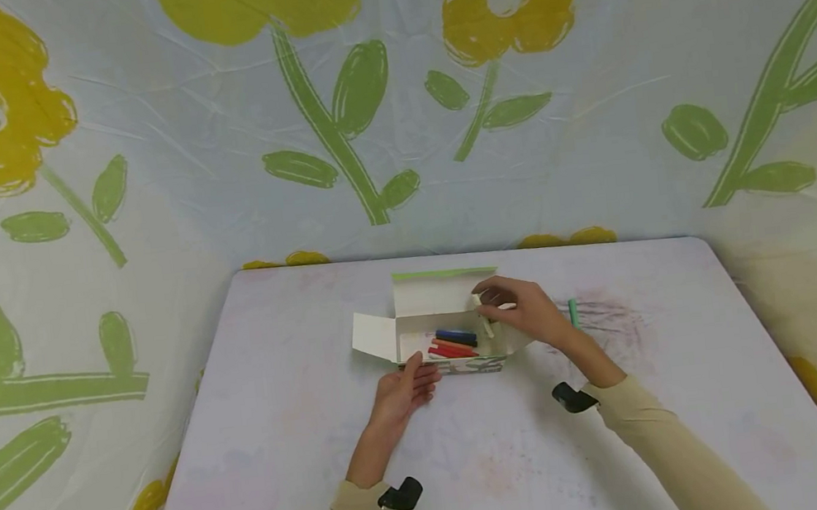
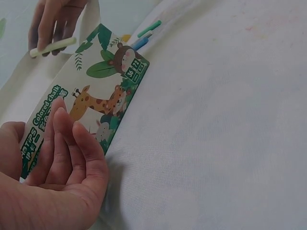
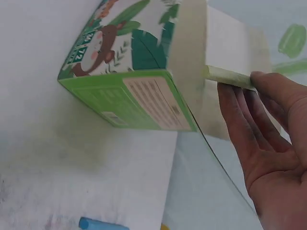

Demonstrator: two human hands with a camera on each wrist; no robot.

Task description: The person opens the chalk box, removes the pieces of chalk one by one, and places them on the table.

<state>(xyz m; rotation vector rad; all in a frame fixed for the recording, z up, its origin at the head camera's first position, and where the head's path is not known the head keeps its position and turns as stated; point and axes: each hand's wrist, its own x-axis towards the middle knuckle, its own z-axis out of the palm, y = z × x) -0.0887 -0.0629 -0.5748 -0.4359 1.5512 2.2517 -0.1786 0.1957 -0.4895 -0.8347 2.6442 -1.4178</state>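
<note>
An open cardboard box of colored chalk [image 1: 474, 367] stands near the back of the table, printed with animals on its front [image 2: 91, 103]. Inside lie blue chalk sticks [image 1: 456, 337] and red and orange ones [image 1: 452, 352]. Over the box's right part, my right hand [image 1: 526, 309] pinches a pale yellow-green chalk stick [image 3: 228, 76] between thumb and fingers. At the front left corner my left hand [image 1: 397, 396] holds the box, its thumb over the front rim and its loosely bent fingers [image 2: 72, 143] along the outside of the printed face.
The box's lid [image 1: 442, 291] stands raised at the back, and a side flap [image 1: 374, 333] sticks out to the left. Right of the box a green chalk stick [image 1: 574, 312] and a blue one [image 3: 101, 224] lie on the white table [image 1: 307, 432], beside dark smudges.
</note>
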